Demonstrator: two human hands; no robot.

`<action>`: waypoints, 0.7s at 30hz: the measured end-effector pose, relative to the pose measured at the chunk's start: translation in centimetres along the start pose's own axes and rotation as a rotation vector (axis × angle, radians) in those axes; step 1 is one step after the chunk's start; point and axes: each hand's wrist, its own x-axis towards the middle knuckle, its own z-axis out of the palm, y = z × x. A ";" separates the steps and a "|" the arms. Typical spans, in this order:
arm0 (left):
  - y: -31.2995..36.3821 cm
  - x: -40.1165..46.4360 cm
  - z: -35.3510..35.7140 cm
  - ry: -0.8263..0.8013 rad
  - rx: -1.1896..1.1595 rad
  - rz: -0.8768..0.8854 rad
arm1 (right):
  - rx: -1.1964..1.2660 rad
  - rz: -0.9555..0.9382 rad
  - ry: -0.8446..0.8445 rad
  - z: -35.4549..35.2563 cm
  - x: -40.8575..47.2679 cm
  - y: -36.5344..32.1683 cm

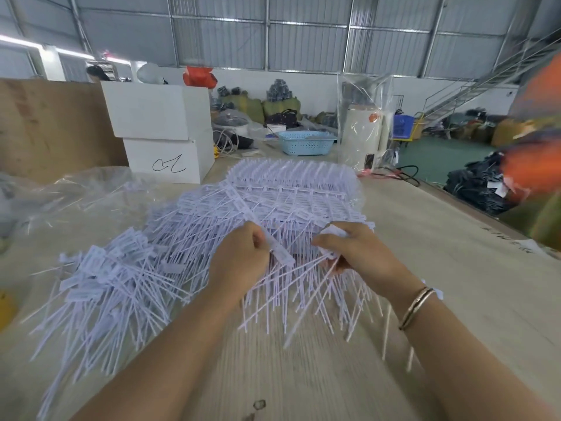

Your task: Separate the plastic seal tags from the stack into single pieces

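The left hand (243,256) is pinching a single seal tag (280,252), and the right hand (353,250) is gripping joined tags (329,256) (near the stack (291,189)) mid-table (440,268).

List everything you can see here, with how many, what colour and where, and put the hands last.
stack of joined seal tags: one, white, table centre, far side
loose seal tags: many, white, heaped on the left
single tag: one, white, between the hands
table: one, pale wood
foam boxes: two, white, stacked, back left
basket: one, light blue, back centre
plastic sheet: one, clear, left
bangles: thin, gold and dark, right wrist
left hand: grips the single tag
right hand: grips tag stems
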 end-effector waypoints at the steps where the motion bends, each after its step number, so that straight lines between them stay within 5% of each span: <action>1: -0.1 -0.1 -0.3 -0.038 0.107 0.010 | 0.028 0.006 0.004 -0.6 0.0 0.0; 4: -0.3 -0.5 -0.8 -0.094 0.289 0.041 | 0.171 0.082 0.004 -1.3 0.2 0.3; 8: -0.5 -0.7 -0.5 -0.208 0.181 0.036 | 0.078 0.156 -0.058 0.4 0.5 1.5; 15: -0.4 -0.7 0.4 -0.019 -0.091 0.091 | 0.050 0.162 0.040 2.4 1.7 1.7; 21: -0.3 -0.8 0.8 -0.024 -0.184 0.077 | 0.058 0.201 0.009 2.6 1.7 1.5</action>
